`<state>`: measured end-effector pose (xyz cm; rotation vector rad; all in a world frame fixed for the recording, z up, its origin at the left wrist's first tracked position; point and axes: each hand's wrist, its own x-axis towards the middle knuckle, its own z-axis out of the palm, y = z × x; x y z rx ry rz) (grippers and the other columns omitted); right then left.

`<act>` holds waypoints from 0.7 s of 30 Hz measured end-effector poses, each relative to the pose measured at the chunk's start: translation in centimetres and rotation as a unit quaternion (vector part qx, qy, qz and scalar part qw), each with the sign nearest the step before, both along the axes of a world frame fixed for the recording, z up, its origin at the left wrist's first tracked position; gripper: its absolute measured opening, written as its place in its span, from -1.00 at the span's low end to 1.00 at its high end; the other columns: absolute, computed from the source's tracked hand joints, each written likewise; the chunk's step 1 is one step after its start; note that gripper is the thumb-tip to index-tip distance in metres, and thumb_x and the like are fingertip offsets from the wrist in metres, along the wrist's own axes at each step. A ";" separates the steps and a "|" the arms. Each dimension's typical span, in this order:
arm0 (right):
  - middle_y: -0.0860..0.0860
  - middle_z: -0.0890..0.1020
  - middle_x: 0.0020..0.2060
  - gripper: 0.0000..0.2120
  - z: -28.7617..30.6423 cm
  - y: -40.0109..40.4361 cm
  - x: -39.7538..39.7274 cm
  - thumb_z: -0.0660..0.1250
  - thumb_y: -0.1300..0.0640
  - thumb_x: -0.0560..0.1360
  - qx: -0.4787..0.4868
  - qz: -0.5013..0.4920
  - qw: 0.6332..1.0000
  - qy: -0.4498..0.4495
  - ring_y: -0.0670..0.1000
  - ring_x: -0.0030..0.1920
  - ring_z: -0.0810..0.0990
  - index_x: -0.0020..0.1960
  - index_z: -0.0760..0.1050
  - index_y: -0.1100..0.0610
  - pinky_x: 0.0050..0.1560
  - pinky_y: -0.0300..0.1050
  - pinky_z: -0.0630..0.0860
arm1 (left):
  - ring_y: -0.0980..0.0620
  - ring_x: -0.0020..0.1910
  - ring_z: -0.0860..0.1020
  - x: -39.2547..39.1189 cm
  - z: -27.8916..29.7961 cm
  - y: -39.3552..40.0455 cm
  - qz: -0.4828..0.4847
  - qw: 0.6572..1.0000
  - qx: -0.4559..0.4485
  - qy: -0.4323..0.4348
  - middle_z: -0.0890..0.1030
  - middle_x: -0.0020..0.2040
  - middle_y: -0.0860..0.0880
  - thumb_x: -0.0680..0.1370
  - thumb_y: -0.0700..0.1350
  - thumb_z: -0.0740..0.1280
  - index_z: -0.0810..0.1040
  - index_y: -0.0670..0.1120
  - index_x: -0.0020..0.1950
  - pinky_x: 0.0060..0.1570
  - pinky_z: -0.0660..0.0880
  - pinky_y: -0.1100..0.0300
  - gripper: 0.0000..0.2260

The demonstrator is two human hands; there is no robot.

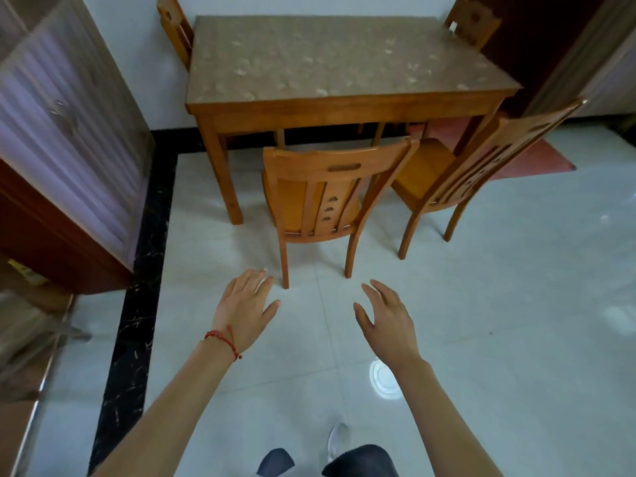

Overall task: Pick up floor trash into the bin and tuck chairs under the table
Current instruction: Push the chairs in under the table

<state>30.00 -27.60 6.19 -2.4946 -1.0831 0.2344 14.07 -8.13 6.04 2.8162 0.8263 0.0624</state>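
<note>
Both hands reach forward over the pale tiled floor [481, 304] with fingers spread and holding nothing: the left hand [246, 309], with a red string bracelet [222, 339] on its wrist, and the right hand [387, 321] hang short of the nearest chair [323, 197], not touching it. That chair stands at the near side of the table [344, 60] with its seat pulled out from under the top, so it looks not yet tucked. A second chair [475, 166] to its right is turned at an angle and also out from under. Two more chairs, one at the far left [175, 29] and one at the far right [473, 20], sit close against the table ends. No trash shows on the floor and no bin is in view, so the pick-up part seems done or lies elsewhere; tucking the two near chairs appears to be what is left
</note>
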 end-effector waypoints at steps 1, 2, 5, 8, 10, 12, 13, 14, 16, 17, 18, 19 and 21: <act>0.10 0.40 0.36 -0.60 0.3 0.1 1.4 0.19 0.01 0.55 0.003 0.005 1.000 -0.003 0.08 0.37 0.32 0.33 0.36 0.15 0.30 -0.03 0.33 | -0.04 0.45 0.14 1.3 0.3 0.1 0.006 1.000 0.006 0.000 0.28 0.45 -0.08 0.57 0.07 0.10 0.26 -0.11 0.40 0.40 0.07 0.10 -0.55; 0.10 0.40 0.35 -0.60 0.6 0.1 2.8 0.19 0.00 0.55 0.007 0.010 1.000 -0.005 0.08 0.37 0.33 0.33 0.36 0.14 0.30 -0.03 0.34 | -0.04 0.46 0.14 2.6 0.6 0.1 0.013 1.000 0.008 -0.003 0.27 0.45 -0.07 0.57 0.08 0.10 0.25 -0.10 0.40 0.41 0.06 0.10 -0.55; 0.10 0.42 0.34 -0.61 1.3 0.5 6.8 0.21 0.01 0.54 0.019 0.026 0.999 -0.013 0.09 0.36 0.35 0.32 0.37 0.14 0.29 -0.02 0.35 | -0.05 0.46 0.14 6.4 1.4 0.0 0.035 0.999 0.006 -0.020 0.27 0.45 -0.08 0.57 0.07 0.11 0.25 -0.10 0.41 0.41 0.07 0.08 -0.55; 0.11 0.43 0.33 -0.62 1.5 1.1 10.0 0.21 0.01 0.54 0.024 0.026 0.999 -0.016 0.09 0.35 0.36 0.31 0.38 0.14 0.29 -0.01 0.35 | -0.06 0.45 0.15 9.4 1.9 -0.3 0.044 0.999 -0.005 -0.024 0.28 0.45 -0.09 0.57 0.04 0.13 0.26 -0.10 0.41 0.41 0.08 0.06 -0.56; 0.10 0.43 0.33 -0.62 1.5 1.8 11.7 0.21 0.00 0.54 0.028 0.025 0.999 -0.009 0.09 0.36 0.35 0.31 0.38 0.12 0.30 -0.01 0.34 | -0.07 0.45 0.15 11.1 2.0 -0.1 0.045 0.999 -0.014 -0.024 0.28 0.45 -0.10 0.57 0.03 0.14 0.27 -0.11 0.40 0.40 0.09 0.05 -0.56; 0.09 0.41 0.34 -0.61 1.3 2.8 13.3 0.20 -0.01 0.54 0.028 0.026 0.999 -0.003 0.07 0.36 0.35 0.32 0.36 0.11 0.31 -0.02 0.34 | -0.06 0.46 0.14 12.6 2.0 0.6 0.046 0.999 -0.014 -0.019 0.27 0.45 -0.09 0.57 0.04 0.13 0.26 -0.11 0.41 0.41 0.08 0.06 -0.56; 0.08 0.41 0.35 -0.60 1.2 3.4 14.1 0.19 -0.02 0.54 0.027 0.027 0.999 -0.001 0.07 0.36 0.35 0.33 0.36 0.11 0.31 -0.03 0.34 | -0.05 0.46 0.14 13.4 1.9 1.1 0.047 0.999 -0.011 -0.015 0.26 0.46 -0.08 0.57 0.04 0.12 0.25 -0.10 0.41 0.41 0.07 0.06 -0.55; 0.07 0.40 0.36 -0.60 1.0 4.2 14.8 0.19 -0.03 0.54 0.027 0.029 0.999 0.000 0.06 0.36 0.35 0.33 0.35 0.10 0.31 -0.03 0.34 | -0.05 0.46 0.14 14.2 1.8 1.8 0.049 0.999 -0.010 -0.012 0.26 0.46 -0.08 0.57 0.04 0.12 0.24 -0.10 0.42 0.41 0.07 0.06 -0.55; 0.08 0.40 0.36 -0.59 0.7 5.8 16.4 0.20 -0.02 0.54 0.029 0.034 0.999 -0.001 0.06 0.36 0.35 0.34 0.35 0.11 0.30 -0.04 0.35 | -0.06 0.46 0.14 15.8 1.6 3.2 0.054 0.998 -0.008 -0.013 0.26 0.46 -0.09 0.57 0.05 0.12 0.24 -0.11 0.41 0.41 0.07 0.05 -0.55; 0.08 0.41 0.35 -0.60 0.6 6.7 17.2 0.20 -0.01 0.54 0.031 0.036 0.999 -0.004 0.07 0.35 0.36 0.33 0.36 0.12 0.29 -0.03 0.35 | -0.06 0.46 0.14 16.7 1.6 4.1 0.056 0.998 -0.008 -0.015 0.26 0.46 -0.09 0.57 0.05 0.12 0.25 -0.11 0.41 0.41 0.08 0.04 -0.55; 0.09 0.41 0.35 -0.60 0.5 7.6 18.0 0.21 0.00 0.54 0.031 0.038 0.999 -0.005 0.08 0.35 0.36 0.33 0.36 0.14 0.29 -0.03 0.36 | -0.06 0.46 0.14 17.5 1.6 4.8 0.058 0.998 -0.010 -0.017 0.26 0.46 -0.09 0.57 0.05 0.12 0.25 -0.11 0.41 0.41 0.08 0.04 -0.55; 0.10 0.41 0.35 -0.60 0.4 8.5 18.7 0.21 0.01 0.54 0.029 0.040 0.999 -0.005 0.08 0.35 0.36 0.33 0.36 0.14 0.29 -0.02 0.36 | -0.06 0.46 0.14 18.3 1.6 5.6 0.061 0.998 -0.014 -0.019 0.26 0.46 -0.10 0.57 0.05 0.12 0.25 -0.11 0.41 0.42 0.08 0.03 -0.55; 0.10 0.43 0.34 -0.60 0.5 10.3 20.1 0.22 0.02 0.54 0.026 0.045 0.999 -0.006 0.10 0.34 0.38 0.32 0.36 0.14 0.28 0.00 0.37 | -0.07 0.46 0.14 19.8 1.7 7.2 0.070 0.997 -0.020 -0.025 0.26 0.46 -0.10 0.57 0.06 0.12 0.25 -0.11 0.41 0.42 0.08 0.03 -0.55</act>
